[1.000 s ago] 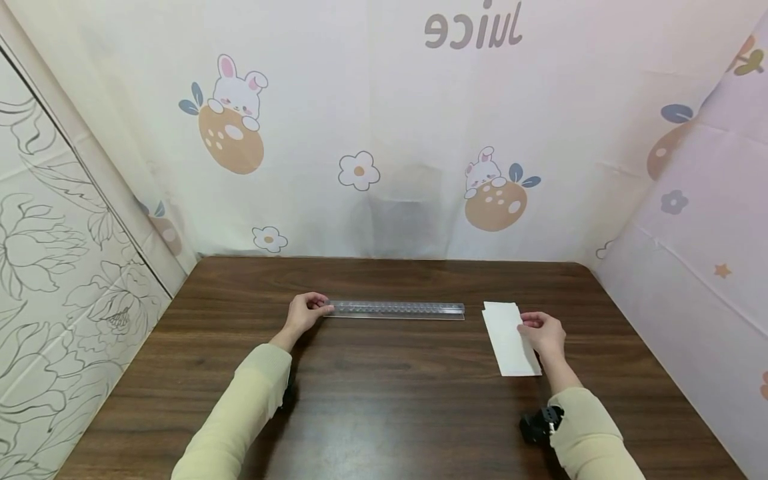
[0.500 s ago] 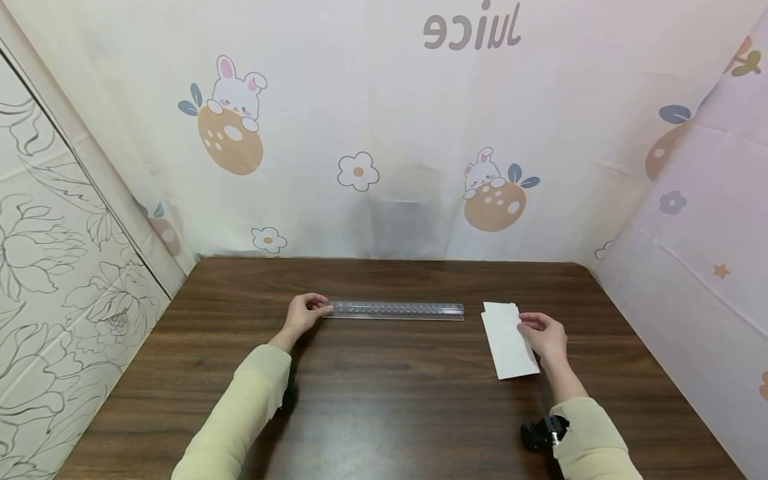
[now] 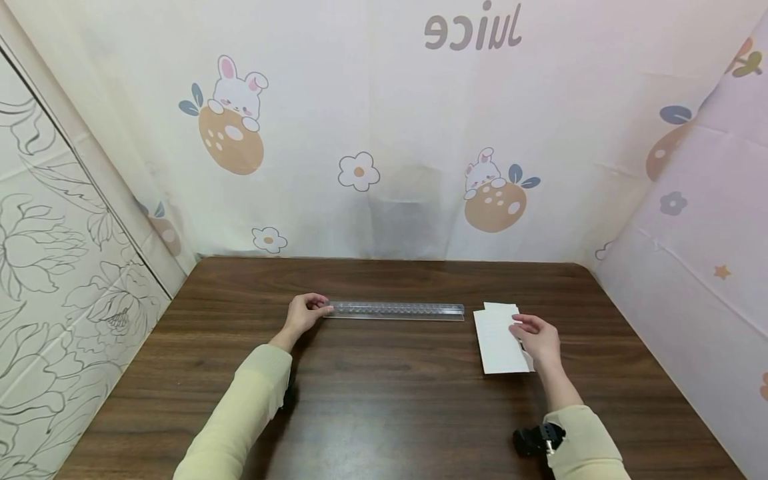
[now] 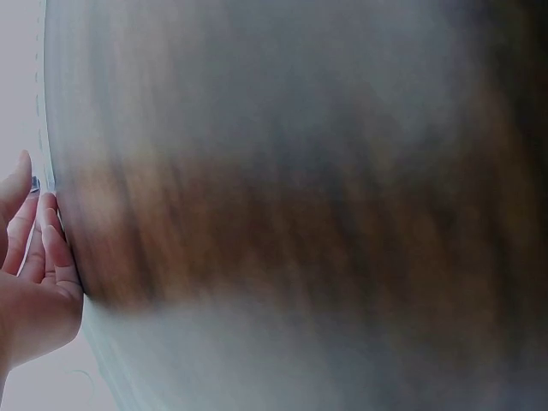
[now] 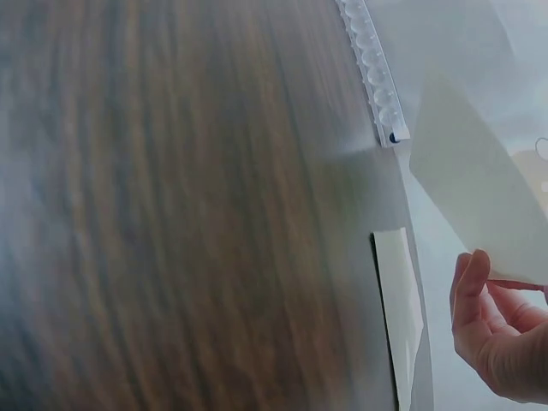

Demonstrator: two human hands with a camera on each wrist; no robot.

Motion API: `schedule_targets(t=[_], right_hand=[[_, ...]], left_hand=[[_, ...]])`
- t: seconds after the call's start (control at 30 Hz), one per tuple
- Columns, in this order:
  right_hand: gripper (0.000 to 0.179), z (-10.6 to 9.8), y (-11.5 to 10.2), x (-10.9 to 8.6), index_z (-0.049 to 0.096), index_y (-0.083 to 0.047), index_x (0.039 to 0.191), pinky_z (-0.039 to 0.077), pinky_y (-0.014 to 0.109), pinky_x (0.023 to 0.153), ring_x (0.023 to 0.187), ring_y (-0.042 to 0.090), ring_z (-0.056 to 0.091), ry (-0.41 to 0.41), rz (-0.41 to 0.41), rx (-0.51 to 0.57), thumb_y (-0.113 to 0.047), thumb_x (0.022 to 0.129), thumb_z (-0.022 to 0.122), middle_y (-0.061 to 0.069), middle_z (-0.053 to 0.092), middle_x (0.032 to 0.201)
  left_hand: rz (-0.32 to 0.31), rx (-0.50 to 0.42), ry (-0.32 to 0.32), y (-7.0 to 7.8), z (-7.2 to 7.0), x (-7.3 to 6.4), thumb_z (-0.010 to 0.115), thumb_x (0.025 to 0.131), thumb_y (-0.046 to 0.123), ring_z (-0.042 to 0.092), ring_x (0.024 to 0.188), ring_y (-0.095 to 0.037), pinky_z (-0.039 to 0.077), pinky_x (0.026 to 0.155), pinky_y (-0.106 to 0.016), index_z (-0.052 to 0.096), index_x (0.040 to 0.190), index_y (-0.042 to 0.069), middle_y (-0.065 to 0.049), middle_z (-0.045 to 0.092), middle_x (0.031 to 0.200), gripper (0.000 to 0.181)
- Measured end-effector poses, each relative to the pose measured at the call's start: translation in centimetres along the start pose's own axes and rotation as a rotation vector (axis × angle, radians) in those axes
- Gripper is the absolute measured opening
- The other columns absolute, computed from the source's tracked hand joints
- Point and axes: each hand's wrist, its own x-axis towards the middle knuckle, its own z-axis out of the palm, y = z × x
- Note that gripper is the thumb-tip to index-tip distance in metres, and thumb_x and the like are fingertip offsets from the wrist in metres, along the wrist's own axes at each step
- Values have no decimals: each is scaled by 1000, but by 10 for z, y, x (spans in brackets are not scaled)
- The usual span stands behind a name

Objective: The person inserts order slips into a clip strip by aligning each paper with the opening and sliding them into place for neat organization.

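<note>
Near the back of the table lies a long, clear plastic strip with a row of round bumps along it. My left hand holds its left end between thumb and fingers. To the right, my right hand pinches a white paper slip by its right edge. In the right wrist view this slip is raised and tilted above the table. Beneath it, more white paper lies flat on the wood, mostly covered in the head view. The left wrist view shows my left hand at its edge, with the strip barely visible.
A dark wood-grain table spans the view. Behind it hangs a pale curtain printed with rabbits and flowers, and further patterned cloth closes off both sides. A black wrist camera sits under my right sleeve.
My right hand has lifted the top slip and shifted it left, so it now sits askew over the paper below. My left hand and the plastic strip have stayed in place.
</note>
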Motion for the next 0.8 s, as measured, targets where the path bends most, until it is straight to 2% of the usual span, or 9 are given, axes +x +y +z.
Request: schedule_targets(t=[0.43,0.8], right_hand=[[35,11,-2,-7,54,6,113,42,16,60,67,-5,53,-86,-8,22,-12,84,60,15,65,93],[37,20,-4,-6,53,9,113,43,17,59,66,-1,54,-119,47,75,-10,82,60,9,66,86]], left_hand=[[-16,5,-15,0,0,0,73,73,11,52,68,-19,41,60,-25,65,85,-3,-9,60,76,19],[-29,-5,-11,0,0,1,73,73,10,53,68,-19,41,61,-24,65,85,-3,-9,60,76,19]])
